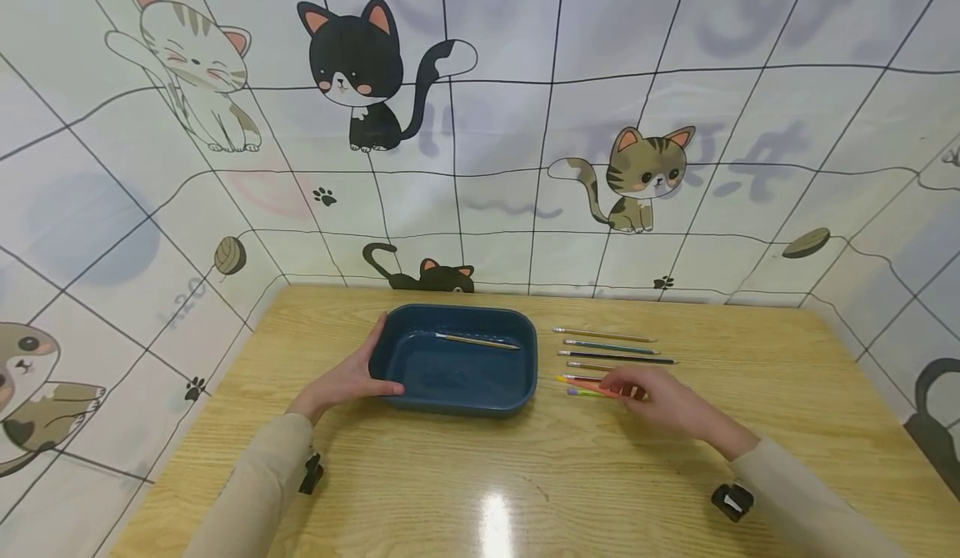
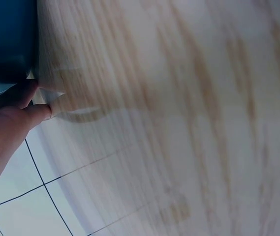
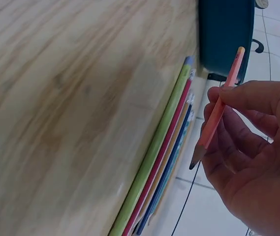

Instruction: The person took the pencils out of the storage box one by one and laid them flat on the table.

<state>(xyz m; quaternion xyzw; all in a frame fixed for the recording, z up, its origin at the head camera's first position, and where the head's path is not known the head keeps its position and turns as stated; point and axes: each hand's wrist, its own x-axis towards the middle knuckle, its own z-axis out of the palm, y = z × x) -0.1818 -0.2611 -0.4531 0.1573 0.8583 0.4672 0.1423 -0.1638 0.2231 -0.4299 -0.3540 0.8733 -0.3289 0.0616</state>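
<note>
My right hand [image 1: 660, 399] pinches an orange pencil [image 3: 212, 122] between thumb and fingers, its dark sharpened tip pointing down in the right wrist view. The pencil is raised just above a row of pencils. A light green pencil [image 3: 152, 152] with a purple end is nearest, beside a red pencil [image 3: 168, 135]. A dark blue rectangular bin [image 1: 450, 412] stands left of the row. One gold-coloured pencil [image 1: 480, 342] lies inside it. My left hand [image 1: 348, 383] holds the bin's left end, thumb at the front corner and fingers toward the back.
Further back in the row lie a black pencil [image 1: 618, 358], a teal pencil [image 1: 611, 347] and a yellowish pencil [image 1: 603, 334]. Everything stands on a wooden table [image 1: 450, 483]. A cat-patterned wall covering [image 1: 510, 208] rises right behind the table's back edge.
</note>
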